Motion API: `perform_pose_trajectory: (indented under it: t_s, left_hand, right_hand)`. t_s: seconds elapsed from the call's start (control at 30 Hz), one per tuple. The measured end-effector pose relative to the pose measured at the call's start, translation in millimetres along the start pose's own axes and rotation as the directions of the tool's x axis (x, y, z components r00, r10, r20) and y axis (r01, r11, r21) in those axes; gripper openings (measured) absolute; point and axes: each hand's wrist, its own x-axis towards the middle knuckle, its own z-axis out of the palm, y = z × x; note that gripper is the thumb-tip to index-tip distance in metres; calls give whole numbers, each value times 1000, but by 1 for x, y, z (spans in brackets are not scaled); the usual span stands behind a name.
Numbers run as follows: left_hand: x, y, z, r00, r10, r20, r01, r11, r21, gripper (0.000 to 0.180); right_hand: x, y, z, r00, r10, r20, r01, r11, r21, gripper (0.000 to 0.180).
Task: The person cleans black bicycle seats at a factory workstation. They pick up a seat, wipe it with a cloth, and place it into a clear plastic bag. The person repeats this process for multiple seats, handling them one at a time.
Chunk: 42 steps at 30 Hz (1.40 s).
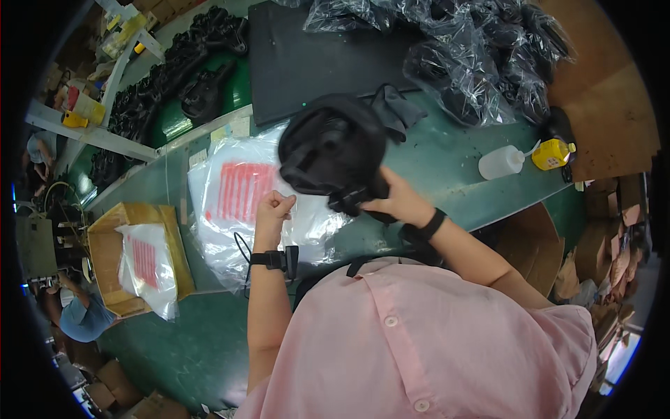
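Observation:
My right hand [400, 199] grips a black, hollow, mask-like piece [333, 143] by its lower right edge and holds it above the table. Motion blurs part of it, so I cannot tell its exact kind. Close by on the left, my left hand [273, 211] has its thumb and fingers pressed together over a stack of clear plastic bags [244, 188] with red printing. Whether a bag edge is between those fingers cannot be made out. Behind the black piece lies a dark grey cloth [398, 112].
Bagged black pieces [481, 63] heap at the far right, beside a black mat [307, 59]. A white squeeze bottle [501, 163] and yellow bottle [551, 154] stand right. Unbagged black pieces [202, 91] lie far left. A carton [183, 248] holds more bags. Another person [85, 318] sits left.

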Motion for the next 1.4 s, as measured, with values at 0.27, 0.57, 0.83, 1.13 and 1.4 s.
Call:
perform_pose_trajectory:
  t_s: [0.27, 0.57, 0.83, 1.13, 1.4]
  left_hand:
    - [-4, -32, -24, 931, -98, -351, 71, 993, -90, 12]
    - [-40, 44, -60, 886, 223, -407, -414, 775, -477, 11]
    - [-79, 80, -43, 921, 256, -294, -317, 931, -183, 11]
    - [-63, 57, -79, 800, 268, -538, -195, 962, 189, 14]
    - [-91, 109, -44, 788, 514, -339, -319, 812, 489, 8]
  right_hand:
    - [46, 21, 79, 983, 37, 182, 85, 782, -617, 57]
    - [55, 14, 83, 932, 128, 340, 224, 534, -815, 54]
    - [56, 17, 76, 947, 113, 302, 188, 569, -801, 48]
    - [54, -9, 88, 965, -88, 245, 226, 755, -616, 50]
    - [62, 15, 118, 920, -61, 388, 359, 530, -768, 39]
